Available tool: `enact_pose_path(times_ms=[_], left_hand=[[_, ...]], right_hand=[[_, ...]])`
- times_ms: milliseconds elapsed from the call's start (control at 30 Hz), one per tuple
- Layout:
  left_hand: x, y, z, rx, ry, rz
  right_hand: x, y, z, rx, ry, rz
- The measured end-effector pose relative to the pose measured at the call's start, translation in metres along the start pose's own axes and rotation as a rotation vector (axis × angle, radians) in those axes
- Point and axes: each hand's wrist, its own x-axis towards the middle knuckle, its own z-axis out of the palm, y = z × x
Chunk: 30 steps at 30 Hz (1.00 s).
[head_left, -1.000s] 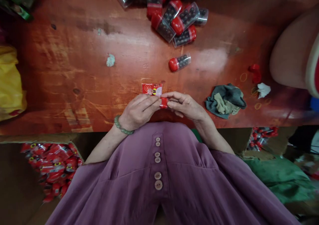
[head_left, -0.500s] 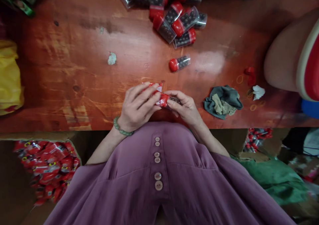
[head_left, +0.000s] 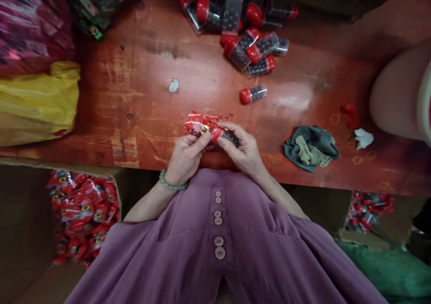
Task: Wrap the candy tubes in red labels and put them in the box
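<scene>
Close to the table's front edge, my left hand (head_left: 187,155) pinches a shiny red printed wrapper (head_left: 195,123) between thumb and fingers. My right hand (head_left: 243,147) is closed around a clear, red-capped tube of dark beads (head_left: 230,138), its cap pointing left against the wrapper. The two hands nearly meet at the cap, and whether the wrapper covers it cannot be made out. Beyond them, one like tube (head_left: 253,94) lies alone on the table. Farther back is a heap of such tubes (head_left: 259,48).
A grey-green cloth (head_left: 311,147) lies to the right, near a white scrap (head_left: 363,138) and a pale bucket (head_left: 399,88). Yellow (head_left: 37,108) and pink (head_left: 33,30) bags stand at left. Below the edge are boxes of red packets (head_left: 87,209) and red-capped tubes (head_left: 367,212).
My left hand has drawn back from over the wrapper and now pinches its near side, so its printed face shows. The right hand keeps the tube. The view has shifted left.
</scene>
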Motion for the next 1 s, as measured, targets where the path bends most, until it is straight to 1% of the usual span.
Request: enact_pose_path(times_ms=[100, 167, 233, 333, 400, 467, 533, 600, 667, 800, 900, 1000], left_hand=[[0.004, -0.002, 0.004, -0.057, 0.054, 0.024], [0.008, -0.004, 0.005, -0.076, 0.068, 0.043], [0.011, -0.005, 0.005, -0.083, 0.077, 0.061], [0.014, -0.008, 0.005, -0.052, 0.096, 0.082], [0.016, -0.011, 0.004, -0.022, 0.112, 0.094], [0.018, -0.012, 0.003, 0.011, 0.118, 0.096], [0.021, -0.012, 0.001, 0.053, 0.119, 0.088], [0.025, -0.011, -0.001, 0.078, 0.114, 0.074], [0.028, -0.007, -0.004, 0.066, 0.084, 0.047], [0.029, 0.001, -0.007, -0.011, 0.015, 0.037], [0.028, 0.004, -0.007, -0.050, 0.026, 0.074], [0.027, 0.006, -0.007, -0.038, 0.048, 0.077]], right_hand=[[0.001, 0.010, 0.009, -0.149, 0.095, -0.148], [0.002, 0.015, 0.016, -0.164, 0.158, -0.196], [0.003, 0.018, 0.021, -0.110, 0.181, -0.161], [0.003, 0.021, 0.028, -0.011, 0.168, -0.040], [0.003, 0.023, 0.032, -0.014, 0.196, -0.029], [0.004, 0.025, 0.035, -0.096, 0.271, -0.126], [0.006, 0.027, 0.036, -0.215, 0.348, -0.279], [0.010, 0.028, 0.035, -0.293, 0.371, -0.370], [0.013, 0.029, 0.033, -0.296, 0.332, -0.357], [0.015, 0.029, 0.028, -0.223, 0.198, -0.274], [0.014, 0.027, 0.026, -0.157, 0.109, -0.166], [0.013, 0.021, 0.023, -0.087, 0.003, -0.048]])
